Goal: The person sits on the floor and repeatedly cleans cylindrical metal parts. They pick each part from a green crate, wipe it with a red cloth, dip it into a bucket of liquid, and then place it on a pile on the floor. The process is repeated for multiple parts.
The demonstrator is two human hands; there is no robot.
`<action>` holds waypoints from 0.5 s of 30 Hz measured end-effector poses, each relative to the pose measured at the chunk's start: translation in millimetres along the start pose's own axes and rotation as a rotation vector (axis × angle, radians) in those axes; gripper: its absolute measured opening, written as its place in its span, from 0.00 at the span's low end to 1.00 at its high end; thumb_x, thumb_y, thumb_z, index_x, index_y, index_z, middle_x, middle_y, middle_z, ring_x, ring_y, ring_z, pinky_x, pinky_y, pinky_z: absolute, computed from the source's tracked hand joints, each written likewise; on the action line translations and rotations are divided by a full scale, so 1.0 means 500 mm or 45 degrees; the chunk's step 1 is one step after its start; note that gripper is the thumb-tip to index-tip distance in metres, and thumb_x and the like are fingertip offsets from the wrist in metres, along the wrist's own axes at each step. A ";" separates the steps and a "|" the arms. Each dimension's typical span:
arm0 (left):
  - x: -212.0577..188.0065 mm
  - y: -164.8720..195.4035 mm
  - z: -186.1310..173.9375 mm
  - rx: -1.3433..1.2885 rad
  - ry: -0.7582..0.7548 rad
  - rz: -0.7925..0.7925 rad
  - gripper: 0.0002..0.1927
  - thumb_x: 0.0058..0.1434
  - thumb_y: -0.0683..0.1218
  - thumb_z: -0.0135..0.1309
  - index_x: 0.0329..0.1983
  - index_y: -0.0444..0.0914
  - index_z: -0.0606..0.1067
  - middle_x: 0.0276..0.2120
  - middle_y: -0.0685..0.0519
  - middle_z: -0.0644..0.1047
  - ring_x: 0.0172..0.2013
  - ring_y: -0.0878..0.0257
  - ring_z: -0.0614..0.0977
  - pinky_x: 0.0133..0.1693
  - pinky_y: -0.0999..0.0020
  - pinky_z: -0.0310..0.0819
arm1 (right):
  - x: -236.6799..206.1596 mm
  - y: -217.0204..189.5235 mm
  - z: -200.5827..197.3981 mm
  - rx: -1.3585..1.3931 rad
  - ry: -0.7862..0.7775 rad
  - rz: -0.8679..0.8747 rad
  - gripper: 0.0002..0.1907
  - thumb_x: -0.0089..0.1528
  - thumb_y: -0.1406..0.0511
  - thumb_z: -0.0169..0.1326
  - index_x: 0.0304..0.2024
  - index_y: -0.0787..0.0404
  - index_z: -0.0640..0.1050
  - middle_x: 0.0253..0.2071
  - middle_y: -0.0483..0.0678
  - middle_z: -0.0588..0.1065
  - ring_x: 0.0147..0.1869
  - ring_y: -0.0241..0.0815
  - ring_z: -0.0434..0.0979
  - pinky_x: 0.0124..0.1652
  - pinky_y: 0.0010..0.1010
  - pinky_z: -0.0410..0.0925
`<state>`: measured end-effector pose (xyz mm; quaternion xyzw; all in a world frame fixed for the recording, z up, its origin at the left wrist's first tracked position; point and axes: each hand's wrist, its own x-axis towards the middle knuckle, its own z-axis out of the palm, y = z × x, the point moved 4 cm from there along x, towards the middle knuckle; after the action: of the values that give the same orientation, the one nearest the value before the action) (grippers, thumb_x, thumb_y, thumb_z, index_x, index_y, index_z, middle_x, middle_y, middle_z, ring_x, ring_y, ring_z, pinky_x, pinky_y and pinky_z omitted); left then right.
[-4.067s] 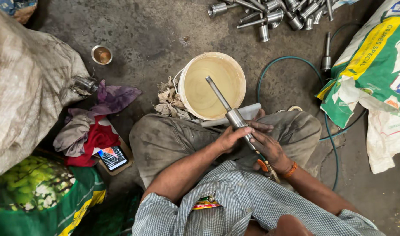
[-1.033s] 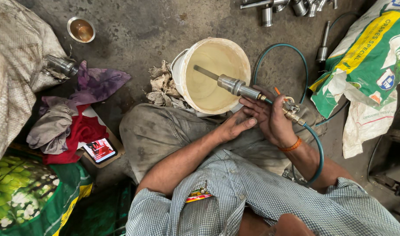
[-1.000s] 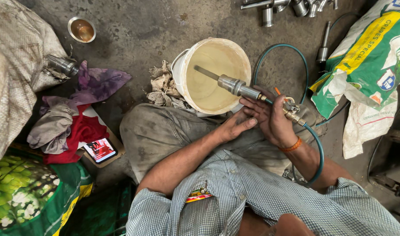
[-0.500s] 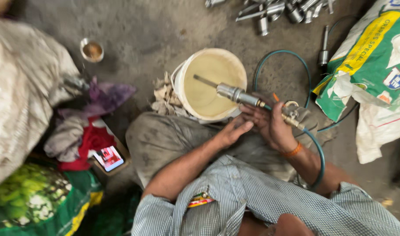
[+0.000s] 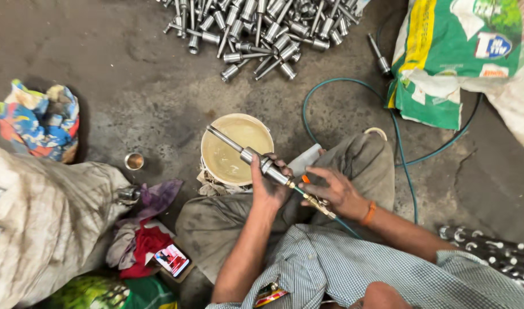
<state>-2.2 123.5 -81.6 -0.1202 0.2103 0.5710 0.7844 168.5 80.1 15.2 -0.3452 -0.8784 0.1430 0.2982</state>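
left hand (image 5: 269,189) clamped on steel shaft (image 5: 256,161); right hand (image 5: 336,191) gripping air nozzle (image 5: 316,201) — over bucket (image 5: 236,147); stained concrete floor (image 5: 130,86).

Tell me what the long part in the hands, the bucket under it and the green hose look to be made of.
Long part: bare metal, likely steel, going by its silvery machined sheen. Bucket: probably plastic, cream and matte, with a thin stained rim. Green hose: rubber or soft plastic, since it lies in loose curves on the floor.

One cream bucket (image 5: 237,150), one small metal cup (image 5: 135,161), one phone (image 5: 172,260), one green hose (image 5: 353,114). Two hands: left hand (image 5: 271,186), right hand (image 5: 333,191), sharing one steel rod (image 5: 246,154). The pile of steel parts (image 5: 256,28) is too many to count.
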 end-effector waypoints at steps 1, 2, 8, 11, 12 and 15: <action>-0.006 0.001 0.000 0.054 -0.039 0.004 0.25 0.68 0.66 0.50 0.41 0.40 0.74 0.30 0.50 0.75 0.29 0.56 0.74 0.38 0.58 0.71 | -0.007 -0.003 -0.016 -0.107 0.008 -0.097 0.23 0.53 0.58 0.70 0.47 0.61 0.82 0.59 0.58 0.70 0.58 0.56 0.75 0.55 0.42 0.70; -0.010 0.003 -0.001 0.107 -0.081 0.014 0.25 0.67 0.66 0.51 0.40 0.40 0.74 0.28 0.50 0.74 0.28 0.56 0.73 0.37 0.59 0.71 | -0.012 0.002 -0.031 -0.157 0.014 -0.094 0.22 0.52 0.58 0.70 0.42 0.61 0.79 0.59 0.58 0.71 0.58 0.56 0.76 0.55 0.43 0.70; -0.050 -0.003 0.034 0.252 -0.272 0.087 0.26 0.69 0.67 0.51 0.42 0.39 0.73 0.29 0.49 0.74 0.28 0.56 0.75 0.36 0.60 0.70 | -0.084 0.014 -0.069 0.115 0.192 0.177 0.24 0.53 0.58 0.70 0.37 0.65 0.70 0.56 0.52 0.74 0.55 0.49 0.78 0.49 0.39 0.70; -0.092 -0.018 0.108 0.418 -0.555 0.063 0.28 0.71 0.67 0.50 0.47 0.37 0.73 0.35 0.45 0.77 0.37 0.51 0.79 0.44 0.53 0.74 | -0.101 0.039 -0.011 1.014 0.273 0.524 0.29 0.62 0.56 0.63 0.52 0.71 0.70 0.53 0.53 0.73 0.51 0.43 0.77 0.49 0.33 0.71; -0.109 -0.020 0.138 0.667 -0.686 0.144 0.30 0.70 0.68 0.50 0.49 0.36 0.73 0.40 0.44 0.78 0.45 0.50 0.79 0.51 0.51 0.73 | -0.099 0.039 0.012 1.388 0.143 0.518 0.24 0.64 0.56 0.60 0.50 0.71 0.74 0.50 0.53 0.74 0.51 0.43 0.77 0.49 0.31 0.71; -0.149 -0.035 0.215 1.332 -1.085 0.271 0.35 0.67 0.70 0.52 0.55 0.34 0.73 0.55 0.40 0.78 0.62 0.47 0.78 0.67 0.47 0.69 | -0.098 0.018 0.069 2.179 -0.433 0.612 0.25 0.64 0.58 0.59 0.51 0.72 0.71 0.34 0.51 0.75 0.31 0.38 0.76 0.31 0.26 0.68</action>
<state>15.7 100.7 47.2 0.5313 0.1420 0.4658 0.6933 180.2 51.1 -36.8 -0.1537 -0.4082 0.8549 0.2811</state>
